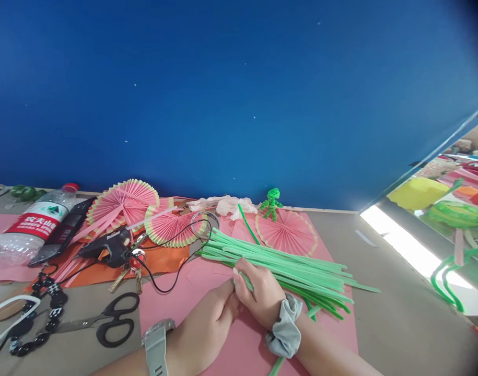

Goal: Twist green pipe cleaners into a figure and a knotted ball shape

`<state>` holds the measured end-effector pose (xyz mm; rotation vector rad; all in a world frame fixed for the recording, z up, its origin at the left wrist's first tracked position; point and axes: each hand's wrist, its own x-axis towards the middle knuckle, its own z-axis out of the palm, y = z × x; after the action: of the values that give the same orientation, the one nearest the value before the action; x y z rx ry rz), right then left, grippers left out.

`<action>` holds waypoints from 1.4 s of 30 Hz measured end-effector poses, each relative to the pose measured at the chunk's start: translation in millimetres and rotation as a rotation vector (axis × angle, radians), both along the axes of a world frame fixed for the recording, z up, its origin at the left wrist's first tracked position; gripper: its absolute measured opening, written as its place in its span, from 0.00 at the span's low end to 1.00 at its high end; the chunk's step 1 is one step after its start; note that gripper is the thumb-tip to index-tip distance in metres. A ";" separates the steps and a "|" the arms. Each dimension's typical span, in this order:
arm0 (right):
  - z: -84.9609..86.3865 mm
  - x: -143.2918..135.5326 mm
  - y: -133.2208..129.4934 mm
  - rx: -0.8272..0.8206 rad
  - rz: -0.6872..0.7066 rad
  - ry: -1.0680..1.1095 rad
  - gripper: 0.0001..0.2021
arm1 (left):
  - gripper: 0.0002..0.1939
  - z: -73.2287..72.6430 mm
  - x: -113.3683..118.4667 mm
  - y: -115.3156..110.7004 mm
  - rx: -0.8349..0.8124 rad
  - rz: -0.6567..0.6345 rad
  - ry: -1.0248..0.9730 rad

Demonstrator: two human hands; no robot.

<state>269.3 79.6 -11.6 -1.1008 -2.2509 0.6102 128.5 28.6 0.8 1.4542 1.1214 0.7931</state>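
Observation:
My left hand (207, 324), with a grey watch on its wrist, is closed and meets my right hand (264, 295) above the pink paper (176, 313). Between the right thumb and fingers shows a bit of light green pipe cleaner (246, 282); the hands cover most of it, and a green end comes out below the right wrist. A grey scrunchie (286, 325) circles that wrist. Just beyond my hands lies a thick bundle of green pipe cleaners (301, 269). A small green pipe-cleaner figure (272, 203) stands behind the bundle.
Pink folded-paper fans (123, 209) lie along the blue partition (239, 104). On the left are a water bottle (35, 222), a black glue gun (109, 246), keys (137, 271), black scissors (115, 318) and a beaded strap (53, 308). A tape roll (215, 222) sits near the bundle.

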 end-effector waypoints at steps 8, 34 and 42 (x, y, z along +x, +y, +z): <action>44.8 12.4 11.2 -0.083 -0.183 0.183 0.13 | 0.15 -12.6 -0.4 12.6 -0.426 0.085 -0.597; 41.6 -10.5 -5.0 -0.277 -0.142 0.403 0.11 | 0.16 -13.8 -3.5 10.9 -0.321 0.082 -0.606; 40.3 8.2 -1.5 0.278 0.045 -0.025 0.10 | 0.07 1.4 -6.9 7.9 0.029 0.222 -0.415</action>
<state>277.5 78.1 28.8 -0.9251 -2.3027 0.2893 121.6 36.5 2.2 1.1279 0.9600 1.2090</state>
